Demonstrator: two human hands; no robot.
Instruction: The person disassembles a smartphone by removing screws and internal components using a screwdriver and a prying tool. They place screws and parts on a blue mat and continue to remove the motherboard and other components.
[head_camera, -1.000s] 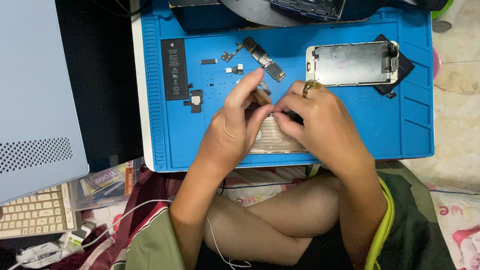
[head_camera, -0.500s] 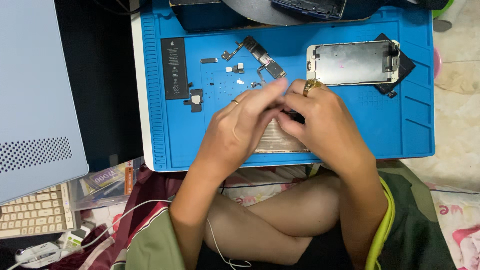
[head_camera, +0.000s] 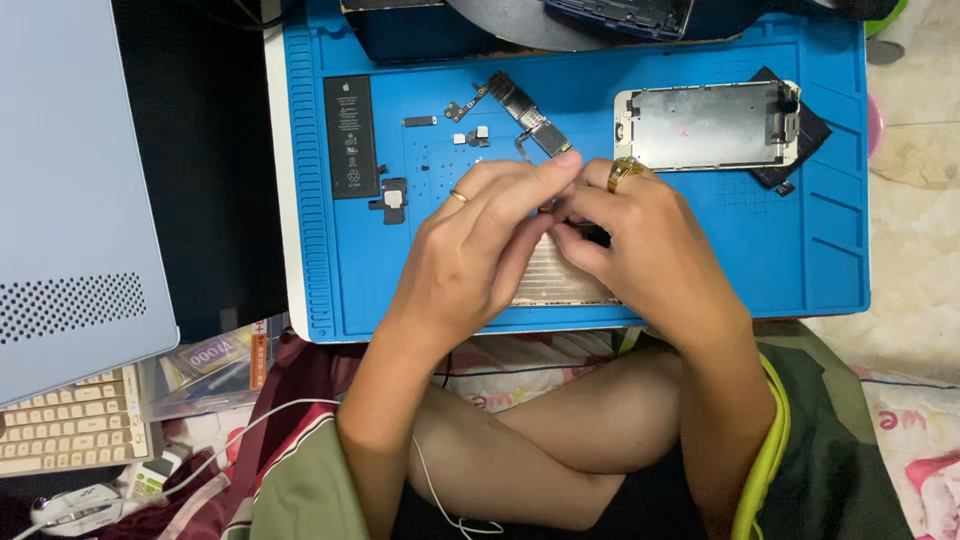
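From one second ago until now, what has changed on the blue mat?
The left hand stretched its fingers toward the right hand, over the pale phone shell below them. The battery, the screen panel and the blue mat stayed put.

A blue mat (head_camera: 820, 260) covers the worktop; on it lie a black battery (head_camera: 351, 137), a logic board (head_camera: 528, 112), a screen assembly (head_camera: 708, 125) and small parts (head_camera: 470, 137)
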